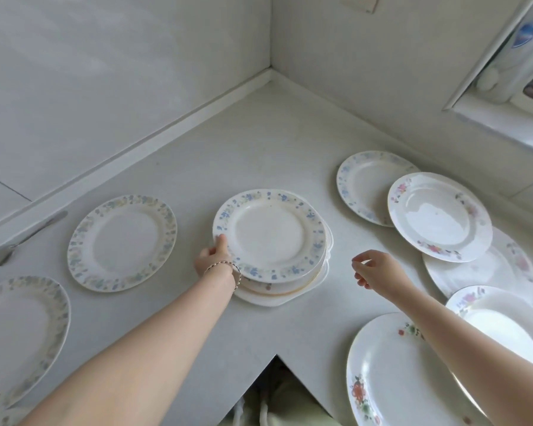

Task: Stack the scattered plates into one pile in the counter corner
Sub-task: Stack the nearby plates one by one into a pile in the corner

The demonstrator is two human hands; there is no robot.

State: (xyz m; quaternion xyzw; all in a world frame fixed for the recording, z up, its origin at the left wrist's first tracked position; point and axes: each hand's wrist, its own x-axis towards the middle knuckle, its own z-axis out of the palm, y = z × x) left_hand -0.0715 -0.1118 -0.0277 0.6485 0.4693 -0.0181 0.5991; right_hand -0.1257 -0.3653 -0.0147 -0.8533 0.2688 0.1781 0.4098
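A small pile of plates (271, 235) sits mid-counter, topped by a white plate with a blue flower rim. My left hand (213, 256) grips the left rim of that top plate, thumb on the rim. My right hand (374, 269) hovers to the right of the pile, fingers loosely curled, holding nothing. Two pale floral plates (122, 242) (19, 336) lie singly on the left. On the right lie a blue-rimmed plate (362, 186), a pink-flowered plate (439, 216) overlapping it, and more plates (391, 373) nearer me.
The white counter (259, 149) meets two white walls at the far corner (271, 72). A butter knife (28, 236) lies along the left wall. A window sill (505, 124) is at upper right. The counter's inner edge (276, 355) notches in near me.
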